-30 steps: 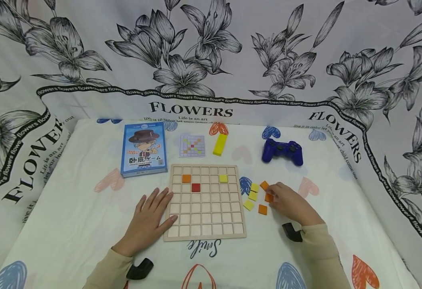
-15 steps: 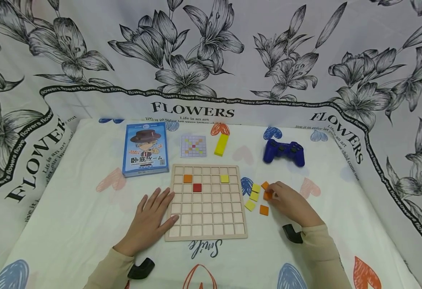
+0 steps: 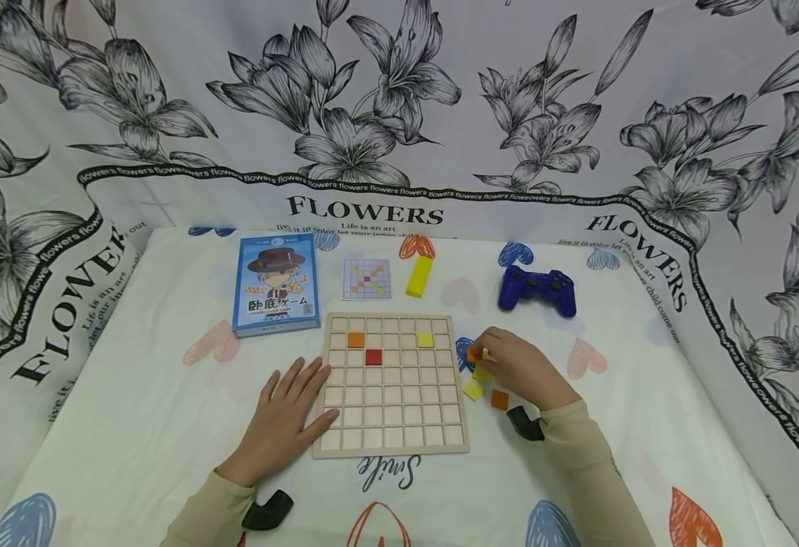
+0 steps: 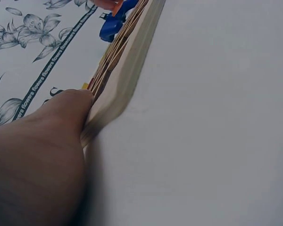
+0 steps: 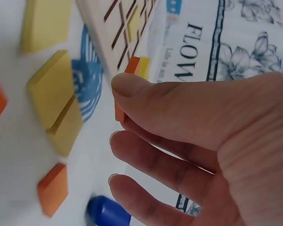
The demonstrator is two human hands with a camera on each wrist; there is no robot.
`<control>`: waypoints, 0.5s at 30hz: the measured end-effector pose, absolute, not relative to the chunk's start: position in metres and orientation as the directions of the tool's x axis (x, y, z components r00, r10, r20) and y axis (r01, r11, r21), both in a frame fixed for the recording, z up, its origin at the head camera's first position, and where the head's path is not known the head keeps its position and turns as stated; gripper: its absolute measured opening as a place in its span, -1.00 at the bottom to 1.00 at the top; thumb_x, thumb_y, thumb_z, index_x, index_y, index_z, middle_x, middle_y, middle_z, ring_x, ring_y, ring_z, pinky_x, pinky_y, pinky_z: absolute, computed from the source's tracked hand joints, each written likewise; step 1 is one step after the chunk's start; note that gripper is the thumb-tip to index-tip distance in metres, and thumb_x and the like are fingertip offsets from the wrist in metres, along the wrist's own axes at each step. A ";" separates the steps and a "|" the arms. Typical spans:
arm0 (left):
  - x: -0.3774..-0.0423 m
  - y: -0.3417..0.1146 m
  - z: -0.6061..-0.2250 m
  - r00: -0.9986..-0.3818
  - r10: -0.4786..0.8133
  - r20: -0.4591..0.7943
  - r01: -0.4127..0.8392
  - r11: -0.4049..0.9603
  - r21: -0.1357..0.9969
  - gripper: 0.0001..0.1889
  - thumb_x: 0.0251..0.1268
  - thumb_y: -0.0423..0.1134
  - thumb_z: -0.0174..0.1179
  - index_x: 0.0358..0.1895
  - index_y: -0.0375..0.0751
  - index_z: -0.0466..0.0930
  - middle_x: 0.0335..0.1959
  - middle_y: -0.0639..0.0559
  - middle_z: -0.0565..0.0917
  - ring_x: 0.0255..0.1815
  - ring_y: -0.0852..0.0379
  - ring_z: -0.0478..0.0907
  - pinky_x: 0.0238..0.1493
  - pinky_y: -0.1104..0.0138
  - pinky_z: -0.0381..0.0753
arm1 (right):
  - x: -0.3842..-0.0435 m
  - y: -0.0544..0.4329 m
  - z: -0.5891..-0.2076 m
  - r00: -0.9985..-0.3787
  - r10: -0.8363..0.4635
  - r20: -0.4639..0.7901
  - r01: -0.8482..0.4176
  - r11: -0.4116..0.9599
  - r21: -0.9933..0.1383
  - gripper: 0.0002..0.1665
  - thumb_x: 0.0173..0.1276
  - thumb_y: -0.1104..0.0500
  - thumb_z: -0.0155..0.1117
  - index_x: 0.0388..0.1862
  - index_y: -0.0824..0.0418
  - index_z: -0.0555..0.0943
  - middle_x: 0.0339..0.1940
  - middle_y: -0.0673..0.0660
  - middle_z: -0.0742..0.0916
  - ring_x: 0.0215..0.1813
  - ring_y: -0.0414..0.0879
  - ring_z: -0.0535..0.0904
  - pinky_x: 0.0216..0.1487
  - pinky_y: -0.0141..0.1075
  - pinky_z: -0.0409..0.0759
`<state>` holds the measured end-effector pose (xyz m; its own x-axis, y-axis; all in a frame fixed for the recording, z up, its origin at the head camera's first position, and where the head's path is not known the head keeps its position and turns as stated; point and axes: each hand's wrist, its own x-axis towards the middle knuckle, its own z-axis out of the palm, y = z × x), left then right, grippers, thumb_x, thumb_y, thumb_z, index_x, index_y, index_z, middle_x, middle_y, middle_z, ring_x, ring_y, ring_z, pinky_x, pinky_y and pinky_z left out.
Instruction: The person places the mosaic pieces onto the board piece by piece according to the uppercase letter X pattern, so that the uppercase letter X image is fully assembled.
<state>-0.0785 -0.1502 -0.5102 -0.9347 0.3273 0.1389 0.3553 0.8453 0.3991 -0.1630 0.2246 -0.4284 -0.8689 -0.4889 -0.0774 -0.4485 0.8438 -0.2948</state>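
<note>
Right hand (image 3: 519, 370): was clamped, thumb to forefinger, on an orange tile (image 5: 133, 65), held near loose yellow tiles (image 3: 472, 390) just right of the grid board (image 3: 393, 393) | Left hand (image 3: 278, 416): fingers lay straight and spread, touching the board's left edge | Red tile (image 3: 373, 357): sat in a board cell.

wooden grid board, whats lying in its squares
The wooden grid board holds an orange tile, a red tile and a yellow tile. The left grip covers bits of its left edge, so what lies under it there cannot be seen.
</note>
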 end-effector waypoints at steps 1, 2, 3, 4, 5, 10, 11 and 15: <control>-0.078 -0.150 -0.510 -0.935 0.326 0.138 0.354 0.847 0.397 -0.26 0.33 0.19 0.05 0.48 -0.07 0.14 0.50 -0.06 0.16 0.54 -0.13 -0.08 0.44 -0.13 -0.20 | -0.164 0.220 -0.428 -0.866 -0.495 -0.074 -0.456 0.841 -0.290 -0.83 0.27 0.21 0.34 -0.15 0.13 0.64 -0.16 -0.02 0.67 -0.17 -0.16 0.58 -0.06 -0.22 0.62; -0.078 -0.150 -0.511 -0.936 0.325 0.137 0.352 0.847 0.397 -0.26 0.33 0.19 0.05 0.48 -0.07 0.14 0.50 -0.06 0.16 0.54 -0.13 -0.08 0.44 -0.13 -0.20 | -0.165 0.216 -0.428 -0.862 -0.503 -0.071 -0.465 0.838 -0.285 -0.83 0.28 0.20 0.34 -0.15 0.13 0.64 -0.16 -0.02 0.67 -0.18 -0.17 0.57 -0.07 -0.23 0.62; -0.078 -0.151 -0.511 -0.936 0.323 0.137 0.351 0.847 0.398 -0.26 0.33 0.19 0.05 0.48 -0.07 0.14 0.50 -0.06 0.16 0.54 -0.13 -0.08 0.44 -0.13 -0.20 | -0.166 0.212 -0.427 -0.858 -0.510 -0.066 -0.475 0.835 -0.278 -0.83 0.28 0.20 0.34 -0.15 0.13 0.64 -0.16 -0.03 0.67 -0.19 -0.18 0.57 -0.08 -0.25 0.61; -0.078 -0.151 -0.511 -0.937 0.323 0.136 0.350 0.848 0.398 -0.26 0.33 0.19 0.05 0.48 -0.07 0.14 0.50 -0.05 0.16 0.54 -0.13 -0.08 0.44 -0.13 -0.20 | -0.167 0.208 -0.427 -0.854 -0.517 -0.062 -0.484 0.832 -0.270 -0.84 0.29 0.19 0.34 -0.15 0.13 0.64 -0.16 -0.03 0.67 -0.20 -0.19 0.57 -0.09 -0.26 0.62; -0.078 -0.151 -0.511 -0.937 0.323 0.136 0.350 0.848 0.398 -0.26 0.33 0.19 0.05 0.48 -0.07 0.14 0.50 -0.05 0.16 0.54 -0.13 -0.09 0.44 -0.13 -0.20 | -0.167 0.204 -0.426 -0.848 -0.527 -0.053 -0.497 0.827 -0.261 -0.84 0.28 0.19 0.34 -0.15 0.13 0.63 -0.17 -0.03 0.67 -0.20 -0.19 0.57 -0.10 -0.27 0.61; -0.078 -0.150 -0.510 -0.936 0.323 0.142 0.353 0.847 0.398 -0.25 0.33 0.20 0.05 0.48 -0.07 0.14 0.50 -0.05 0.17 0.54 -0.13 -0.08 0.43 -0.13 -0.20 | -0.171 0.183 -0.423 -0.836 -0.546 -0.054 -0.514 0.813 -0.274 -0.83 0.27 0.19 0.35 -0.16 0.14 0.64 -0.20 -0.03 0.66 -0.22 -0.18 0.55 -0.10 -0.28 0.61; -0.078 -0.150 -0.510 -0.936 0.323 0.142 0.353 0.847 0.398 -0.25 0.32 0.20 0.05 0.48 -0.07 0.14 0.50 -0.05 0.17 0.54 -0.13 -0.08 0.43 -0.13 -0.20 | -0.172 0.179 -0.423 -0.833 -0.550 -0.061 -0.515 0.811 -0.278 -0.83 0.27 0.19 0.35 -0.16 0.13 0.64 -0.20 -0.04 0.65 -0.22 -0.19 0.55 -0.08 -0.29 0.61; -0.078 -0.150 -0.511 -0.936 0.324 0.138 0.352 0.849 0.394 -0.25 0.33 0.20 0.05 0.48 -0.06 0.14 0.51 -0.04 0.16 0.54 -0.12 -0.09 0.44 -0.12 -0.21 | -0.176 0.165 -0.424 -0.816 -0.573 -0.077 -0.534 0.798 -0.280 -0.81 0.26 0.17 0.36 -0.15 0.13 0.64 -0.19 -0.04 0.65 -0.20 -0.19 0.55 -0.06 -0.29 0.60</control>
<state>-0.0779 -0.1503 -0.5109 -0.9360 0.3237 0.1384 0.3519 0.8491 0.3939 -0.1759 0.1655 -0.4238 -0.8160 -0.5729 -0.0769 -0.5338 0.7979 -0.2800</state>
